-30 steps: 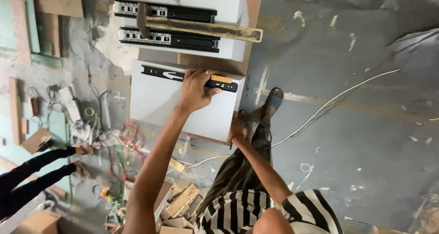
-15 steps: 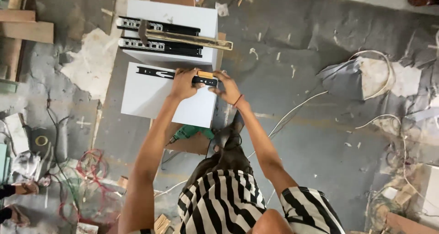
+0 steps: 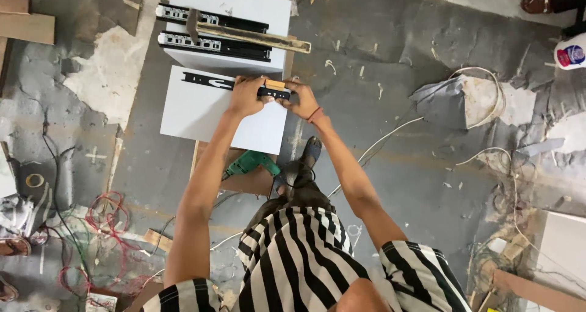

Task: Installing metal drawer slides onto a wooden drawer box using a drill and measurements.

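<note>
Both hands meet at the near right end of a black drawer slide [image 3: 207,80] that lies along the top edge of a white panel [image 3: 201,114] on the concrete floor [image 3: 390,104]. Its long axis runs left to right across the view, roughly parallel to that edge. The left hand [image 3: 245,96] lies over the slide with fingers curled down onto it, and the right hand [image 3: 299,98] closes around the end of the slide, where a small tan wooden block [image 3: 274,84] sits against it — how tightly either hand grips cannot be told. Just beyond the panel stands a white cabinet piece [image 3: 244,7] carrying two more black slides [image 3: 213,28], both lying the same left-to-right way, with a hammer [image 3: 244,36] resting across them, its long handle pointing right. A green power drill [image 3: 253,164] lies on a brown board below the panel, beside the person's foot [image 3: 311,150]. Red and white wires [image 3: 104,220] tangle over the floor at left — no open container shows its contents.
</note>
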